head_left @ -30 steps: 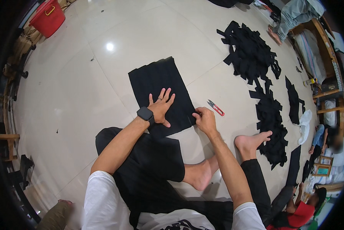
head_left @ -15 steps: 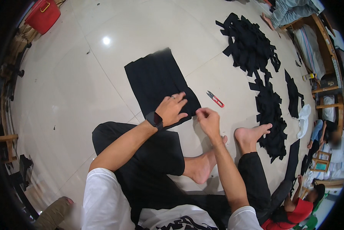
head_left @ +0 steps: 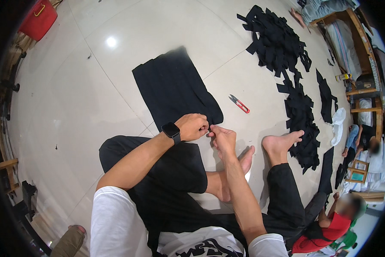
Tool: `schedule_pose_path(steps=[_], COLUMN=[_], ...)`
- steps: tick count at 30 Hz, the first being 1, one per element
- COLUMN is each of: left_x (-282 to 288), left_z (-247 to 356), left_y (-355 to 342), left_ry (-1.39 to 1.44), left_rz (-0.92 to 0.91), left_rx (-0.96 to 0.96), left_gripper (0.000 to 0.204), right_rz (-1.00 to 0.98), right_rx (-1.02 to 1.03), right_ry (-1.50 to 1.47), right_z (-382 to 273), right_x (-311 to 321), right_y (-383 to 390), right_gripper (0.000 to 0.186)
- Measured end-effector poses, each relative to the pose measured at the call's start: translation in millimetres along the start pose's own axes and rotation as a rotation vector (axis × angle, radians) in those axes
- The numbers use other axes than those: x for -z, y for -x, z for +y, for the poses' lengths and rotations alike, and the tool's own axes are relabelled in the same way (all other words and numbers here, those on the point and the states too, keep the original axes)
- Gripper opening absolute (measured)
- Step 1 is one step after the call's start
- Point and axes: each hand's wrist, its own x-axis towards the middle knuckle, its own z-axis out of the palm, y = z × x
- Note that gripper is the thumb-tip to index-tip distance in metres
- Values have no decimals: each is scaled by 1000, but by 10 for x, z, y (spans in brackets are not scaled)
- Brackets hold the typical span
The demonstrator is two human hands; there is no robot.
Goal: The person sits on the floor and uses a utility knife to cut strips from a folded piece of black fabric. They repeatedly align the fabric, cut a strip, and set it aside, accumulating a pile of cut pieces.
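Black cloth (head_left: 173, 85) lies mostly flat on the tile floor (head_left: 102, 94), ahead of your bent knee. Your left hand (head_left: 192, 127) is curled, pinching the cloth's near edge by its right corner; your right hand (head_left: 224, 139) pinches just beside it, fingertips almost meeting. Finer detail at the tips: too small to tell. Suggest: anchor with the left, work in small moves with the right, avoid dragging the flat part askew. Red-handled snips (head_left: 239, 104) lie apart, within easy reach.
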Motion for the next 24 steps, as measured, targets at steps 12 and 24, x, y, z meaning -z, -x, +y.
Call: schedule_pose_path(steps=[12, 24], left_x=[119, 71], left_z=[41, -229], left_y=[-90, -111], left_ry=[-290, -645], left_rz=[225, 144], left_rx=[-69, 35], left_gripper=[36, 77], right_rz=[111, 62], right_rx=[-43, 42], right_ry=[-357, -226], right_z=[170, 216], right_x=[-123, -32], right_y=[-107, 12], right_gripper=[10, 17])
